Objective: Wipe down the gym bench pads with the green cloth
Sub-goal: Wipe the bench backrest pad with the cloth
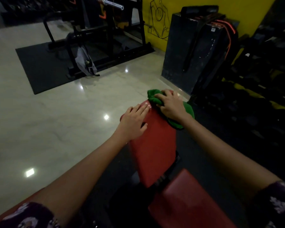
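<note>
right hand [170, 106] grips green cloth [184, 111] bunched beneath palm at red pad [155, 145] far end; left hand [135, 120] flat.

We note one head-worn view, looking forward and steeply down along both forearms onto the near red bench pad [153, 145], floor [56, 120] beyond.

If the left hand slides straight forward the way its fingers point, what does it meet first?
Probably the green cloth under the right hand: the left hand lies flat on the red pad, fingers aimed there. Depth is unclear.
</note>
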`<state>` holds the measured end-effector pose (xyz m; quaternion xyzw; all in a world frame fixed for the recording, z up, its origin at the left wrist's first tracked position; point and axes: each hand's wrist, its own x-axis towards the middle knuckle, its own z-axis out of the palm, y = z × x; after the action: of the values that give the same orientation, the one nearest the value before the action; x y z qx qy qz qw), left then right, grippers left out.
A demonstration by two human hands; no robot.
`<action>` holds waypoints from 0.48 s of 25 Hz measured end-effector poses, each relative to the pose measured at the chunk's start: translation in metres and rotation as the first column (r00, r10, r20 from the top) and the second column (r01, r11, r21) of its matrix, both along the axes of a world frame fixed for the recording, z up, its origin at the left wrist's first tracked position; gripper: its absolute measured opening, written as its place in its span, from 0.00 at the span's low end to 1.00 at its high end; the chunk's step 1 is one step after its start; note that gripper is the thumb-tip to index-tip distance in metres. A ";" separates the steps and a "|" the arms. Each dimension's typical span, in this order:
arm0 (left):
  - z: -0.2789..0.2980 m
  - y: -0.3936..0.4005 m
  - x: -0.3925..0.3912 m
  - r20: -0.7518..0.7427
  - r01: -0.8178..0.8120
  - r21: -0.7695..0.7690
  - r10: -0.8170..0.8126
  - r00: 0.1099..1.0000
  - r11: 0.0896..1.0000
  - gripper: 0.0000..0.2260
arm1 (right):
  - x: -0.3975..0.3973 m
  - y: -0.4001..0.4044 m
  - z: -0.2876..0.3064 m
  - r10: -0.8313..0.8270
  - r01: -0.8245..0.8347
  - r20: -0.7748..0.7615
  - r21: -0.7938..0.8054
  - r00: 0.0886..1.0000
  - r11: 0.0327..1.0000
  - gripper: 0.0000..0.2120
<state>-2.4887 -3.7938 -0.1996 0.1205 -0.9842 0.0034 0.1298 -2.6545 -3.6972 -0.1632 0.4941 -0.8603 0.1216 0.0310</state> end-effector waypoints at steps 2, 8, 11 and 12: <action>-0.001 -0.021 0.021 -0.029 0.090 0.053 -0.089 0.996 0.995 0.30 | 0.004 0.001 0.000 0.038 -0.038 0.032 0.000 0.999 0.999 0.21; -0.024 -0.032 0.045 -0.253 0.249 0.418 -0.151 0.956 0.874 0.29 | 0.044 -0.006 0.004 -0.129 0.128 0.034 0.023 0.991 0.992 0.21; -0.036 -0.030 0.047 -0.321 0.277 0.471 -0.130 0.938 0.837 0.28 | 0.040 -0.007 0.011 -0.239 0.236 0.153 0.034 0.959 0.971 0.22; -0.038 -0.030 0.049 -0.329 0.290 0.498 -0.131 0.935 0.817 0.29 | 0.041 -0.009 0.013 -0.325 0.327 0.190 0.022 0.926 0.945 0.22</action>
<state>-2.4399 -3.8233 -0.2371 0.0407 -0.9238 -0.3049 0.2281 -2.6140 -3.7061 -0.1506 0.3302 -0.9287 0.1661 -0.0294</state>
